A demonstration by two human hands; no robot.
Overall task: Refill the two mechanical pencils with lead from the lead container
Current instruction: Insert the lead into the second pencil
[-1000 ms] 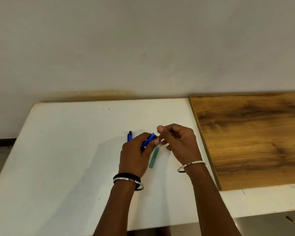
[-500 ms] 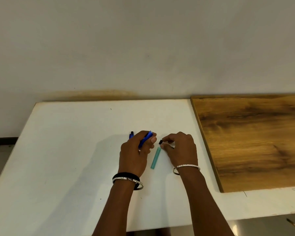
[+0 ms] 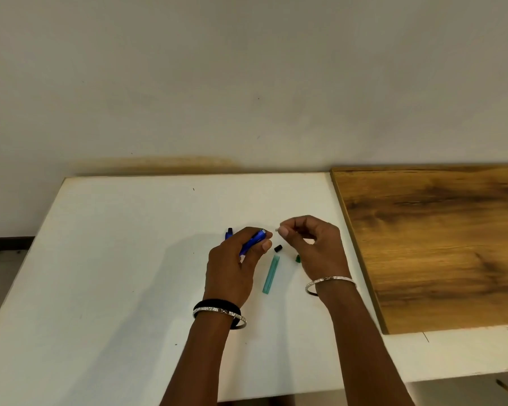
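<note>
My left hand [image 3: 232,268] grips a blue mechanical pencil [image 3: 254,241], its open top end pointing up and right. The second blue pencil [image 3: 228,233] lies on the white table [image 3: 115,259] behind that hand, mostly hidden. My right hand [image 3: 313,247] hovers just right of the held pencil's end, thumb and forefinger pinched on a small white piece [image 3: 277,230]. A small black cap [image 3: 278,248] lies on the table between my hands. The teal lead container [image 3: 271,274] lies below it, and its green cap [image 3: 298,258] sits under my right hand.
A brown wooden board [image 3: 437,244] lies on the table's right part, its edge close to my right wrist. A plain wall stands behind the table. The table's front edge runs near my forearms.
My right hand has set the black cap down on the table and risen to the pencil's end, now pinching a small white piece. My left hand has stayed in place with the pencil.
</note>
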